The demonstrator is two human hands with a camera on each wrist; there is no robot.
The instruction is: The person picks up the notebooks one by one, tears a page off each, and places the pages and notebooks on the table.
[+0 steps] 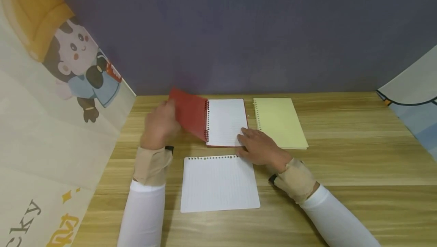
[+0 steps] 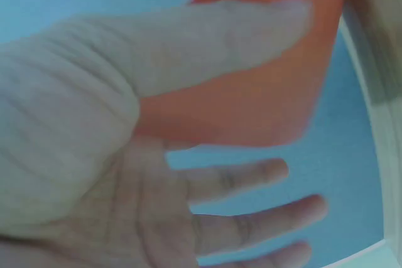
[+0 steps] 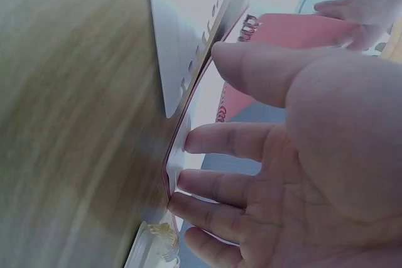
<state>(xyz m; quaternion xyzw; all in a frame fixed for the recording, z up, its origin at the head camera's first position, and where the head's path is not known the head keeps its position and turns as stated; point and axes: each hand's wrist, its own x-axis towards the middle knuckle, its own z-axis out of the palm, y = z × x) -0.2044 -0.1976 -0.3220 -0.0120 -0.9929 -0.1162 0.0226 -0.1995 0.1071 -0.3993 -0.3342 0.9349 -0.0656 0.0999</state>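
Note:
A spiral notebook (image 1: 227,121) lies open toward the back of the table, white ruled pages on its right side. Its red cover (image 1: 191,114) is raised at the left, tilted up from the table. My left hand (image 1: 160,123) pinches the cover's outer edge; in the left wrist view the thumb (image 2: 251,32) lies flat across the red sheet, other fingers spread. My right hand (image 1: 259,146) rests its fingertips on the lower right corner of the white pages, fingers fairly straight. Just in front lies a loose ruled sheet (image 1: 220,184) with a punched edge, its upper right corner near the right thumb.
A pale yellow spiral pad (image 1: 281,121) lies to the right of the notebook, partly behind the right hand. A dark grey panel (image 1: 256,34) stands along the table's back edge. At the left rises a light wall (image 1: 30,133) with a cartoon figure; the wooden table (image 1: 355,140) extends right.

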